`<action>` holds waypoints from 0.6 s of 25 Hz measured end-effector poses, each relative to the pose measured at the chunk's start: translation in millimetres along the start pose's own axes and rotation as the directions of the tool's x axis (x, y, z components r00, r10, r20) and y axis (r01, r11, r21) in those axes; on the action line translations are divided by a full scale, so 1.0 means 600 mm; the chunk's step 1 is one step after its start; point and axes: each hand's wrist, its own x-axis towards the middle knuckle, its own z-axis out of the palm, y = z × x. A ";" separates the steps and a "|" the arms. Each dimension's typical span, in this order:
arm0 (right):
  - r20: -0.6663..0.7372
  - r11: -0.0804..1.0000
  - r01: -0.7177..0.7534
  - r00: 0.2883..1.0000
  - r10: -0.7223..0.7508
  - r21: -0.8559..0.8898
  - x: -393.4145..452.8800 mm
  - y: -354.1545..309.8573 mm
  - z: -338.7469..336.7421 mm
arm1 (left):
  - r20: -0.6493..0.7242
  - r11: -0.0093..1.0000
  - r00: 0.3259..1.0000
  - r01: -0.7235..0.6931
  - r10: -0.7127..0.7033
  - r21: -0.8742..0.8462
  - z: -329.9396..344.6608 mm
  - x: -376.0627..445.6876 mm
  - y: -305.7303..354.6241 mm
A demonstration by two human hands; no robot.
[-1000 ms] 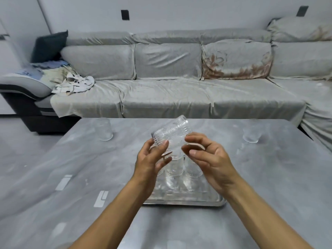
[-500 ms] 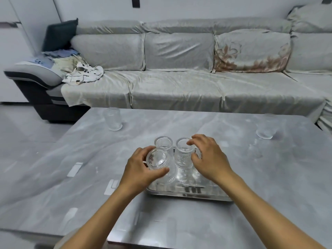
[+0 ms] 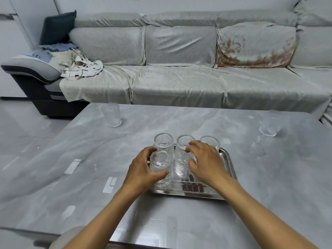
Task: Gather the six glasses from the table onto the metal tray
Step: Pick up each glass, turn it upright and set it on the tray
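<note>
Now we see four ribbed glasses standing upright on the metal tray (image 3: pixel 227 159) on the grey surface (image 3: pixel 89 159). Our left hand (image 3: pixel 142 169) wraps around the front-left glass (image 3: pixel 161 168), while our right hand (image 3: pixel 204 162) rests with fingers curled against the middle glass (image 3: pixel 182 159). Two more glasses stand well apart on the surface, one far left (image 3: pixel 111 115) and one far right (image 3: pixel 269 125).

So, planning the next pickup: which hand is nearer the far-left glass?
Left. The left hand lies below-right of the far-left glass; the right hand is farther right.
</note>
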 end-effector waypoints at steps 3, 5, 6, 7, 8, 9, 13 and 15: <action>0.016 1.000 0.005 1.000 -0.005 -0.006 0.000 0.002 0.000 | 0.033 1.000 0.999 0.008 -0.008 0.002 -0.002 0.003 -0.003; 0.025 1.000 0.005 1.000 -0.005 -0.012 0.000 0.003 -0.001 | 0.058 1.000 0.998 0.012 -0.012 0.009 -0.006 0.003 -0.004; 0.027 1.000 0.004 1.000 -0.004 -0.014 0.000 0.003 -0.001 | 0.068 1.000 0.998 0.009 -0.010 0.016 -0.008 0.003 -0.005; 0.028 1.000 0.005 1.000 -0.004 -0.015 0.000 0.003 -0.001 | 0.078 1.000 0.997 0.008 -0.010 0.021 -0.010 0.003 -0.005; 0.026 1.000 0.006 1.000 -0.006 -0.016 0.001 0.002 -0.001 | 0.088 1.000 0.996 0.009 -0.011 0.021 -0.012 0.004 -0.006; 0.025 1.000 0.007 1.000 -0.007 -0.015 0.001 0.002 -0.002 | 0.096 1.000 0.995 0.011 -0.013 0.017 -0.013 0.003 -0.005; 0.044 1.000 0.022 0.999 -0.022 0.002 0.000 0.004 -0.004 | 0.097 0.999 0.995 -0.021 0.017 0.045 -0.016 -0.007 -0.002; 0.005 0.998 0.029 1.000 -0.029 0.050 0.000 0.009 -0.012 | 0.028 0.995 0.996 -0.085 0.083 0.057 -0.017 -0.006 0.010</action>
